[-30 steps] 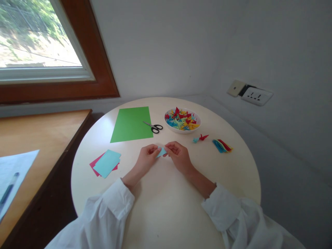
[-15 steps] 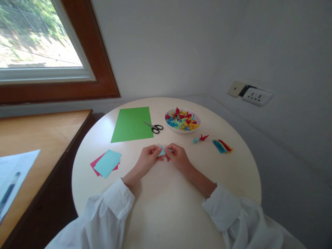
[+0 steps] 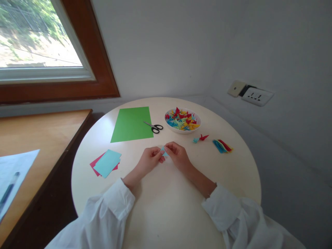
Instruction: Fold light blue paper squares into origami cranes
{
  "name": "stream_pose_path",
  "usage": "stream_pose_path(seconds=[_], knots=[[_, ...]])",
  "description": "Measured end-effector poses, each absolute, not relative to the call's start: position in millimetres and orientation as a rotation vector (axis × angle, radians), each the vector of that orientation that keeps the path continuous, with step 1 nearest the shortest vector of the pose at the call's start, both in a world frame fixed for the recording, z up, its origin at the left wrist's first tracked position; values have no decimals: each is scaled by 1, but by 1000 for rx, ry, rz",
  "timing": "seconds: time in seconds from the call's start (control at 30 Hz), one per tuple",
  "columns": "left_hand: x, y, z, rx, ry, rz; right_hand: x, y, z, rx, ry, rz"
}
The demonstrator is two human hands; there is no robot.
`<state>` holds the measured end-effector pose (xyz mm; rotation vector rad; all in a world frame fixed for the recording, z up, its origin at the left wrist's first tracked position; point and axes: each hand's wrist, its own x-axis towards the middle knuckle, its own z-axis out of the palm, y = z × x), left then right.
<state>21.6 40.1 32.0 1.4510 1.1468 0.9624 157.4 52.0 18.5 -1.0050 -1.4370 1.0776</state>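
From where I stand, the small light-blue paper piece [image 3: 165,154] is between the two hands, over the near middle of the white round table [image 3: 166,207]. The left hand [image 3: 150,157] pinches it with thumb and fingers, and the right hand [image 3: 178,154] also has its fingertips closed on it from the other side. I judge it to be very light and thin, rather crisp, not slippery, but easy to crease or tear if it is pulled hard. The best hold, I think, is gentle, at the edges and corners, with the pads of thumb and forefinger. The fingers cover most of the paper, so its folds and full shape I cannot make out, nor whether its lower edge touches the table.
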Motion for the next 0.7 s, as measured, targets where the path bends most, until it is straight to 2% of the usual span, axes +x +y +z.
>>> stream_pose_path(seconds=[0.43,0.7], knots=[[23,39,29,1588,1212,893,159,50,17,-1066,-1542,912],[21,41,26,1547,1241,982,159,52,16,-1056,-1466,1028]])
